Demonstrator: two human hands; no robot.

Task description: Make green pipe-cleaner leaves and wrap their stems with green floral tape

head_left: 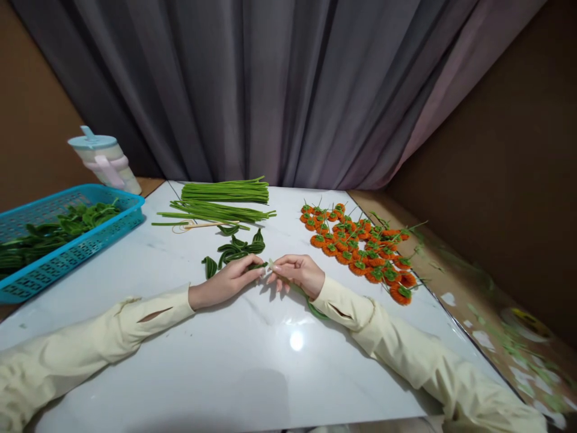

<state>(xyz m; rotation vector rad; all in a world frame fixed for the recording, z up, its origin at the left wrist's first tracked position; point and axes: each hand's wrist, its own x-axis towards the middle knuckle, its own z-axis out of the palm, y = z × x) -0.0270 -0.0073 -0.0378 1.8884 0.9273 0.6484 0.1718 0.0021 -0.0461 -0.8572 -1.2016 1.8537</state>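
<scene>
Dark-green chenille leaf (256,265) is clamped between thumb and fingertips of the left hand (231,279); against its tip, a small pale piece (271,264) is pinched by the right hand (301,273). Just beyond and left of the grip, ribbed, curled leaves (237,246) are heaped. Farther beyond, straight fuzzy bright-green stems (225,193) are laid in bundles. Right of the grip, round orange flower heads (345,258) are clustered on the glossy, veined bench (180,367). Well left, leaves are held in a perforated blue basket (90,246), with a lidded tumbler (107,161) behind.
</scene>
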